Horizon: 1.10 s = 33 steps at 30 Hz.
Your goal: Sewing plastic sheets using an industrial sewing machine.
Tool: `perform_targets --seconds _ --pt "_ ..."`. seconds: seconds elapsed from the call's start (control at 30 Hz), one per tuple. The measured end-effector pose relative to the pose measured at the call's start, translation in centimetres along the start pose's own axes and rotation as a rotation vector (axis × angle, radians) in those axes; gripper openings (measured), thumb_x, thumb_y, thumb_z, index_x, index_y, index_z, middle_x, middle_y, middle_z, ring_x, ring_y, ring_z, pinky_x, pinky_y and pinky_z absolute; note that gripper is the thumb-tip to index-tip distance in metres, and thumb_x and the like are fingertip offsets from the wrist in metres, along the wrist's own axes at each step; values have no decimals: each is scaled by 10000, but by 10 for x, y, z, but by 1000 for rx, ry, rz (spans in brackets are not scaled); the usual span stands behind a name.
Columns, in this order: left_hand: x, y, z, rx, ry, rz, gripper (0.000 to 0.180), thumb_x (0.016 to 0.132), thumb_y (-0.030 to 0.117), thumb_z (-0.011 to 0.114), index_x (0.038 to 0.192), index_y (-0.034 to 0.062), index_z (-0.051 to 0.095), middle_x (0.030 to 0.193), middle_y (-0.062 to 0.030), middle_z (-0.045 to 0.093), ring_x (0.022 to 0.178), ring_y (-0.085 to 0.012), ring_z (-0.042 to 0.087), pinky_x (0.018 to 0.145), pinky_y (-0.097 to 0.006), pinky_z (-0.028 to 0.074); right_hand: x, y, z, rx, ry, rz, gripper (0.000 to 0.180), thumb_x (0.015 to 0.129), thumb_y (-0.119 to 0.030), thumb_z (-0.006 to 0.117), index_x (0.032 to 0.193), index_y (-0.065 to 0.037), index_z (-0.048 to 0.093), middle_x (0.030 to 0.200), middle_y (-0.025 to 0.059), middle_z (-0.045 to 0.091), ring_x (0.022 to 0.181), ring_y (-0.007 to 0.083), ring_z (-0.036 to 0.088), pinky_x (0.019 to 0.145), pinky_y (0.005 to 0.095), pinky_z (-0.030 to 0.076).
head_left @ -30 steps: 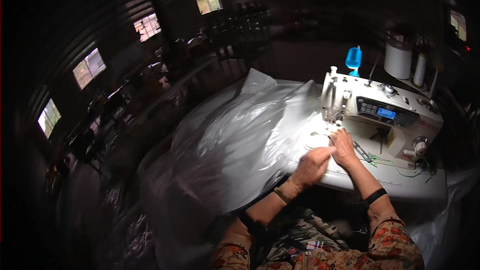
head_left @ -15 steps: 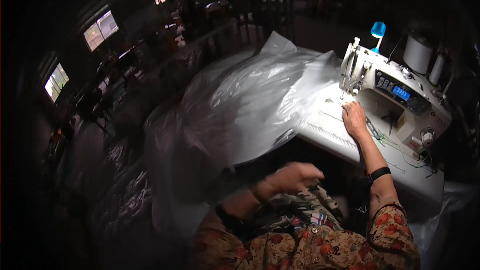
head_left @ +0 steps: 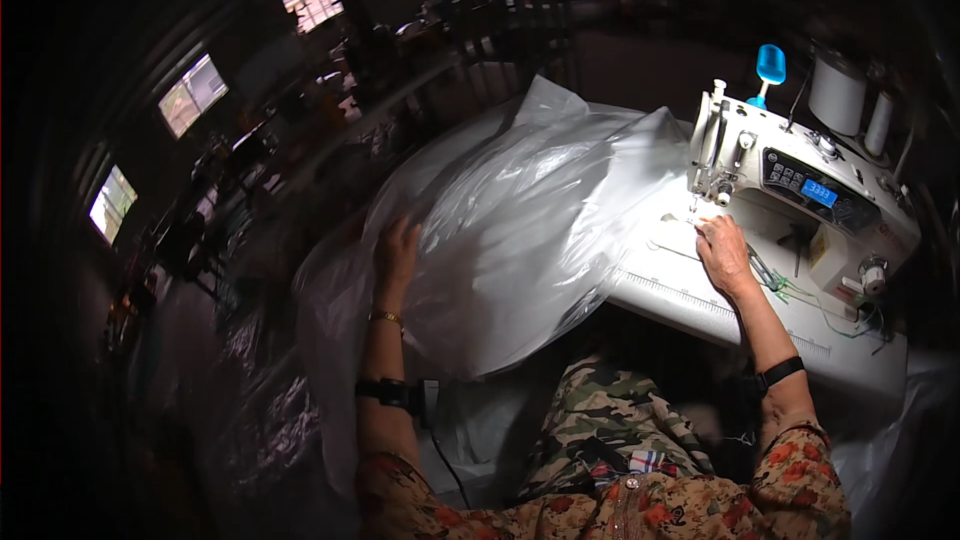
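A white sewing machine (head_left: 815, 175) with a lit needle area stands at the right on its pale table. My right hand (head_left: 725, 252) rests on the machine bed close by the needle, fingertips drawn together; whatever is between them is too small to make out. A large sheet of translucent plastic (head_left: 510, 230) spreads over the table's left part and hangs down over its edge. On the sheet's left side lies my left hand (head_left: 397, 252), its fingers slightly apart. Beside my right hand are small metal thread snips (head_left: 762, 268) with green threads.
Behind the machine stand a large white thread cone (head_left: 837, 95) and a thinner spool (head_left: 878, 125). A blue-topped fitting (head_left: 770, 65) rises from the machine. The table's front edge (head_left: 680, 312) passes before my lap. More crumpled plastic (head_left: 255, 430) lies at the lower left.
My left hand has swung from in front of my lap out to the left and onto the plastic sheet. My right hand stays by the needle. The view has shifted slightly.
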State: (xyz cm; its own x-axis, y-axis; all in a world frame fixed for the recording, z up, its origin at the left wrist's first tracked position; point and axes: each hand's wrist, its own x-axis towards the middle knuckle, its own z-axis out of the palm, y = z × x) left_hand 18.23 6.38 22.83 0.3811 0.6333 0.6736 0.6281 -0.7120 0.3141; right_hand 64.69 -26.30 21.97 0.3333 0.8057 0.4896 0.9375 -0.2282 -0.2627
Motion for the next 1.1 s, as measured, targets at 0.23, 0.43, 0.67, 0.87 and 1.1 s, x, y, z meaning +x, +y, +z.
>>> perform_targets --seconds 0.23,0.43,0.67,0.87,1.1 --pt "26 -35 85 73 -328 -307 571 973 372 595 1353 -49 537 1363 -238 577 1273 -372 543 1057 -441 435 2 7 -2 15 40 1 266 884 -131 615 1102 10 678 1135 130 653 1092 299 558 976 407 422" --pt "-8 -151 137 -547 -313 -778 621 1019 406 511 1417 -66 439 1394 -226 543 1304 -358 521 1096 -400 393 12 -5 1 59 32 -76 248 882 -124 622 1081 12 675 1145 130 656 1099 296 560 974 408 427" --pt "-87 -76 132 -178 -124 -476 559 1028 322 488 1453 -37 422 1451 -212 497 1345 -337 486 1130 -396 368 1 -2 7 -17 58 -32 218 882 -142 629 1042 -10 696 1144 121 663 1105 291 568 966 407 434" --pt "-176 -60 72 114 -16 -104 521 1037 250 467 1483 -12 407 1500 -200 459 1380 -319 456 1159 -394 347 -26 -17 -11 54 160 -129 110 867 -130 629 885 -26 662 1086 122 666 1046 301 590 908 423 451" --pt "-133 22 -44 259 85 -356 589 996 275 560 1498 15 395 1480 -247 463 1337 -381 490 1123 -437 397 -105 -92 -5 630 73 30 175 962 -147 611 865 -4 585 840 85 585 773 209 562 716 316 466"
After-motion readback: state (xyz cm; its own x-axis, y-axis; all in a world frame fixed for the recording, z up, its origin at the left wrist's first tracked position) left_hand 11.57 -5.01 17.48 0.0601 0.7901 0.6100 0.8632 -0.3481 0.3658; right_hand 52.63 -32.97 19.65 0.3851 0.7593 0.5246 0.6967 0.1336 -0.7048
